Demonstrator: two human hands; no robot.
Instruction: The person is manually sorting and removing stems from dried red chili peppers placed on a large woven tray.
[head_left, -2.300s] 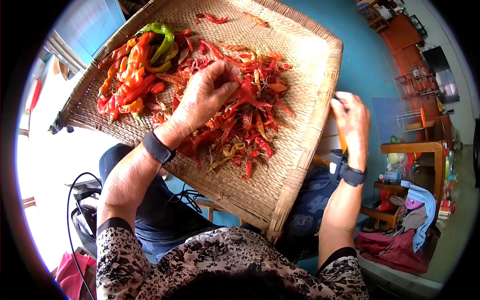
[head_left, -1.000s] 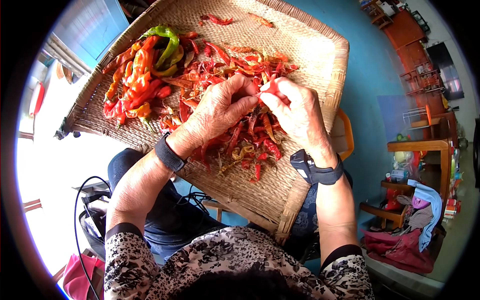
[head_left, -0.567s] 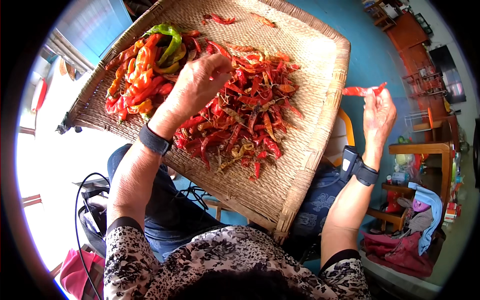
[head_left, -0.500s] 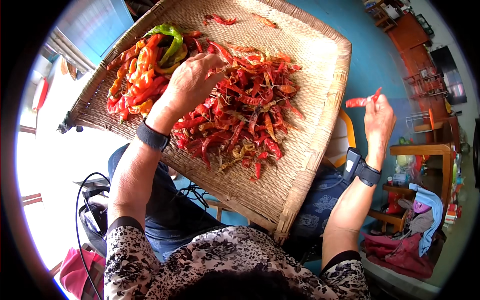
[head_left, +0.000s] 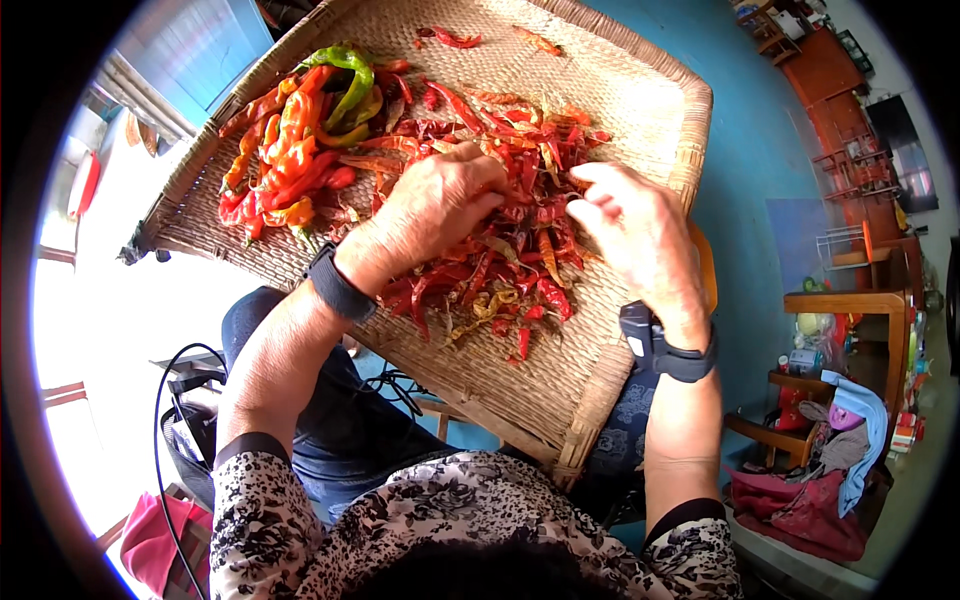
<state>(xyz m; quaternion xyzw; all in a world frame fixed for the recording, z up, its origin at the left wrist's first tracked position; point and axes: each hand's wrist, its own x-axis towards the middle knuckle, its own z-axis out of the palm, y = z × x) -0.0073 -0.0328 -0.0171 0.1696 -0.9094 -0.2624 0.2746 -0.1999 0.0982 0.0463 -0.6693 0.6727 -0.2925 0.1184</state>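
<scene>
A heap of dried red chili peppers [head_left: 470,270] lies in the middle of a woven basket tray [head_left: 640,110]. My left hand [head_left: 440,200] is over the heap's near-left side, its fingers curled together. Whatever sits in those fingertips, if anything, is hidden by the hand. My right hand [head_left: 640,235] hovers at the heap's right side, thumb and fingers apart, with no pepper visible between them. Fresher, glossy red and orange peppers [head_left: 295,140] are piled at the tray's left, along with a green pepper [head_left: 350,85].
A few loose dried peppers [head_left: 455,38] lie at the tray's far side. An orange-rimmed item [head_left: 706,265] shows past the tray's right edge. A wooden chair with clothes [head_left: 855,430] stands at the right. A black cable [head_left: 160,470] hangs at the lower left.
My right hand has swung left from beyond the tray to the heap, and the red chili it held is gone from its fingers. My left hand has shifted right and nearer.
</scene>
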